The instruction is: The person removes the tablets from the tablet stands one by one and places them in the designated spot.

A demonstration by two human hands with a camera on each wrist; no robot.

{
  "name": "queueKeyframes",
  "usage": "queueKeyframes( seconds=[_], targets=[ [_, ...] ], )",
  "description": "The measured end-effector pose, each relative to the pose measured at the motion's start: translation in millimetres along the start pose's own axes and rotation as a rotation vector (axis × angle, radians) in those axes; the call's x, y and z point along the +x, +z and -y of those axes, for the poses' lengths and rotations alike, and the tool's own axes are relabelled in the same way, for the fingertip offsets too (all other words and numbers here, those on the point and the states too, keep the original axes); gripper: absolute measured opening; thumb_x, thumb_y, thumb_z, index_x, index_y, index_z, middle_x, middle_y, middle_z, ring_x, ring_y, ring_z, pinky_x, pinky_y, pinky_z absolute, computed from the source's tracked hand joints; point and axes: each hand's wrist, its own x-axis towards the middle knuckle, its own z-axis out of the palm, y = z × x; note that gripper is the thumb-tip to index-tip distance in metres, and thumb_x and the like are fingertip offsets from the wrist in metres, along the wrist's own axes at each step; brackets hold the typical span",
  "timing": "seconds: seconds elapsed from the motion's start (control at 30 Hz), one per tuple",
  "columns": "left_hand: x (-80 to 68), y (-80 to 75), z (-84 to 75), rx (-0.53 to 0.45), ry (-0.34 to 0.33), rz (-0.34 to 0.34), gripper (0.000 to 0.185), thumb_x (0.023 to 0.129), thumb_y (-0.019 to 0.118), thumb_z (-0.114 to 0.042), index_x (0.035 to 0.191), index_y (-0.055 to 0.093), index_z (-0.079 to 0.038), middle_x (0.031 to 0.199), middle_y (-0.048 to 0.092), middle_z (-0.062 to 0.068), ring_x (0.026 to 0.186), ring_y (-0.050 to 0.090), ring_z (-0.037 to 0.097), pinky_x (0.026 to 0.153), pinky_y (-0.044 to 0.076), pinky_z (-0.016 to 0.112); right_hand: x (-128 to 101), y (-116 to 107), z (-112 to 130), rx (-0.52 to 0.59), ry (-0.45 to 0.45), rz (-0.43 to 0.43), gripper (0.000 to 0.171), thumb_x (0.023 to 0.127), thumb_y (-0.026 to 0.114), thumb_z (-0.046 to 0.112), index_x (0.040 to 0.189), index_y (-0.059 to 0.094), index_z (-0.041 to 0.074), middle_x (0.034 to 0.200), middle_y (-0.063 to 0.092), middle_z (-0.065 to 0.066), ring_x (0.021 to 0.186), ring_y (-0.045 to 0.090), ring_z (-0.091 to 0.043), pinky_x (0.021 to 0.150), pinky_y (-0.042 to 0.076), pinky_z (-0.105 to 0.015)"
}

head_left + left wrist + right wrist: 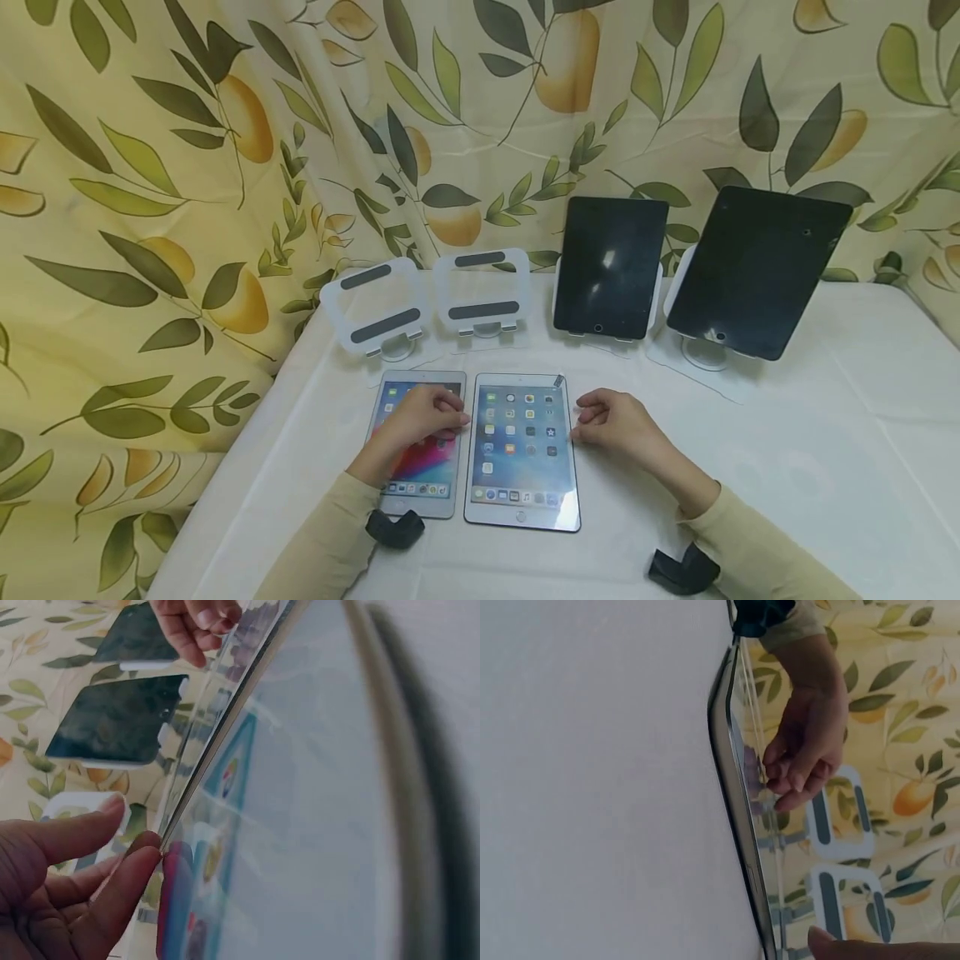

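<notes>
Two lit tablets (525,433) lie near you on the table (787,467), with two dark tablets (611,267) far right and two stands (483,310) far left. Your left hand (427,417), fingers loosely bent, crosses the left lit one; your right hand (622,427), relaxed, flanks the other.

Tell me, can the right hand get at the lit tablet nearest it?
Probably yes: the right hand is right beside that lit tablet, with nothing visible standing between them.
</notes>
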Motion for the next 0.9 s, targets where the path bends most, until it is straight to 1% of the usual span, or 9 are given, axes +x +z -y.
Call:
queueKeyframes(
  seconds=[0.1,0.17,0.33,0.4,0.47,0.63,0.73,0.83,0.9],
  targets=[
    [1.1,-0.5,-0.3,-0.044,0.017,0.008,0.032,0.082,0.073,-0.021,0.107,0.065,-0.002,0.083,0.068,0.005,0.072,0.071,0.018,0.058,0.056,0.027,0.0,-5.5,1.3,0.015,0.019,0.009,0.047,0.076,0.076,0.012,0.113,0.058,-0.010,0.090,0.065,-0.011,0.073,0.062,-0.015,0.065,0.054,-0.028],
    [2.5,0.3,-1.4,-0.106,0.025,0.005,0.033,0.083,0.073,-0.019,0.110,0.064,-0.002,0.085,0.068,0.006,0.075,0.071,0.020,0.066,0.058,0.030,0.9,-10.3,1.4,0.032,0.029,0.011,0.048,0.078,0.075,0.014,0.116,0.057,-0.009,0.094,0.066,-0.013,0.072,0.063,-0.015,0.065,0.055,-0.028],
    [9.6,1.4,-8.7,-0.285,0.051,-0.031,0.033,0.083,0.073,-0.012,0.111,0.063,0.001,0.086,0.066,0.010,0.078,0.071,0.024,0.068,0.058,0.034,5.1,-25.0,0.1,0.097,0.028,-0.057,0.051,0.082,0.073,0.017,0.121,0.053,-0.009,0.101,0.064,-0.019,0.076,0.064,-0.018,0.064,0.057,-0.030],
    [13.1,1.2,-13.6,-0.331,0.069,-0.042,0.032,0.083,0.072,-0.010,0.111,0.062,0.003,0.086,0.066,0.011,0.080,0.071,0.025,0.069,0.058,0.034,6.6,-30.5,-0.8,0.112,0.031,-0.100,0.051,0.083,0.073,0.018,0.123,0.053,-0.007,0.104,0.064,-0.020,0.079,0.064,-0.019,0.065,0.058,-0.030],
    [17.2,1.2,-19.4,-0.345,0.079,-0.050,0.033,0.083,0.072,-0.011,0.111,0.062,0.003,0.087,0.065,0.012,0.081,0.070,0.026,0.070,0.058,0.034,8.1,-35.5,-1.6,0.111,0.027,-0.140,0.051,0.084,0.072,0.019,0.124,0.053,-0.006,0.106,0.063,-0.020,0.082,0.065,-0.021,0.066,0.057,-0.028],
    [31.1,3.0,-32.5,-0.291,0.095,-0.061,0.038,0.083,0.073,-0.016,0.114,0.062,0.001,0.092,0.064,0.012,0.083,0.069,0.025,0.070,0.058,0.033,13.0,-45.3,-0.8,0.085,-0.004,-0.238,0.049,0.086,0.070,0.022,0.124,0.053,-0.004,0.112,0.061,-0.021,0.088,0.065,-0.027,0.066,0.057,-0.024],
    [40.3,5.8,-39.8,-0.275,0.107,-0.053,0.039,0.082,0.074,-0.015,0.116,0.061,0.001,0.095,0.064,0.013,0.085,0.069,0.027,0.070,0.058,0.032,16.9,-50.2,-0.2,0.068,-0.017,-0.289,0.048,0.087,0.069,0.024,0.124,0.053,-0.003,0.112,0.060,-0.022,0.089,0.064,-0.027,0.065,0.056,-0.023],
    [49.1,9.6,-46.7,-0.299,0.122,-0.044,0.041,0.082,0.074,-0.013,0.118,0.060,0.003,0.098,0.065,0.013,0.088,0.068,0.029,0.070,0.058,0.032,22.0,-53.4,-0.4,0.071,-0.024,-0.340,0.049,0.086,0.070,0.025,0.123,0.053,-0.003,0.111,0.061,-0.021,0.086,0.064,-0.021,0.065,0.056,-0.023],
    [54.5,12.6,-51.0,-0.356,0.127,-0.033,0.043,0.082,0.073,-0.012,0.120,0.058,0.003,0.100,0.065,0.013,0.091,0.068,0.030,0.072,0.058,0.032,26.1,-54.3,-0.8,0.080,-0.029,-0.376,0.050,0.086,0.070,0.025,0.123,0.053,-0.003,0.110,0.061,-0.021,0.081,0.063,-0.013,0.065,0.056,-0.021]
  ],
)
